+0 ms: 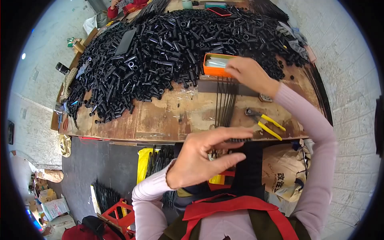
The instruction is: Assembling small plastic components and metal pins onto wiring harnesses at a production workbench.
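My left hand (202,155) is in front of the table's near edge, thumb and fingers apart. Just under its fingertips shows a dark ribbed thing (241,140); whether the fingers touch it I cannot tell. Several thin black rods (225,102) lie side by side on the table, their near ends running behind this hand. Over the right end of an orange box (216,71), my right hand (251,74) has its fingers bent together; what they hold, if anything, is hidden. Thin pale, see-through strips (217,62) lie in that box.
A large heap of black tubular parts (172,48) covers the table's far half, with a dark flat tablet-like thing (125,42) on it. Yellow-handled pliers (266,122) lie at the right. A red-edged phone (219,11) rests far back. Another person's red sleeve (112,12) shows far left.
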Tool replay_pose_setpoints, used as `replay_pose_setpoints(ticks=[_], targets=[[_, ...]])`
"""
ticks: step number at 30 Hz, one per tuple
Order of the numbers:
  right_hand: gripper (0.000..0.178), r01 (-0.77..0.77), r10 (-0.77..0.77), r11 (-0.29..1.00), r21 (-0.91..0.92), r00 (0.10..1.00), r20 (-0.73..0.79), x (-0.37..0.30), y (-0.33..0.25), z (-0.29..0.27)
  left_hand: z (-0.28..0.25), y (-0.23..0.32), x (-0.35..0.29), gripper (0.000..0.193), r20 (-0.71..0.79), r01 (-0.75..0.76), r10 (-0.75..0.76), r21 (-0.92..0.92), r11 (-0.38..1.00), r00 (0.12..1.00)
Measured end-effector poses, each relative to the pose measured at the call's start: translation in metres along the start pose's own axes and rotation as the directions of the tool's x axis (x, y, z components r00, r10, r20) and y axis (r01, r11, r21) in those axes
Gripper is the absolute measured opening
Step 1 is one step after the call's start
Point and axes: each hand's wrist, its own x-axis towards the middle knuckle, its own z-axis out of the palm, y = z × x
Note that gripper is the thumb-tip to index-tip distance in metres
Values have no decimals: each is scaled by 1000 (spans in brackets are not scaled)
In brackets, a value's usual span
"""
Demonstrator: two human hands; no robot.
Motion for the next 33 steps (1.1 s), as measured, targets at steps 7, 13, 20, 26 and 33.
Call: replay_pose_setpoints(ticks=[7,13,20,26,33], targets=[[13,-132,150,958,-255,987,52,42,71,50,-4,9,7,44,138,-56,28,204,977,990],[19,-181,182,982,-50,983,3,33,59,20,1,10,0,37,-34,103,-104,-20,994,994],[16,-87,126,950,301,985,-114,-48,-108,-65,6,0,-4,27,-224,-16,42,116,993,974],[45,179,-219,964,-199,954,-204,-111,-177,-86,6,0,-1,25,-308,-33,41,34,999,951],[54,152,-235,927,-343,948,-215,-126,-191,-76,9,-5,-8,23,-304,-85,81,-1,996,949]])
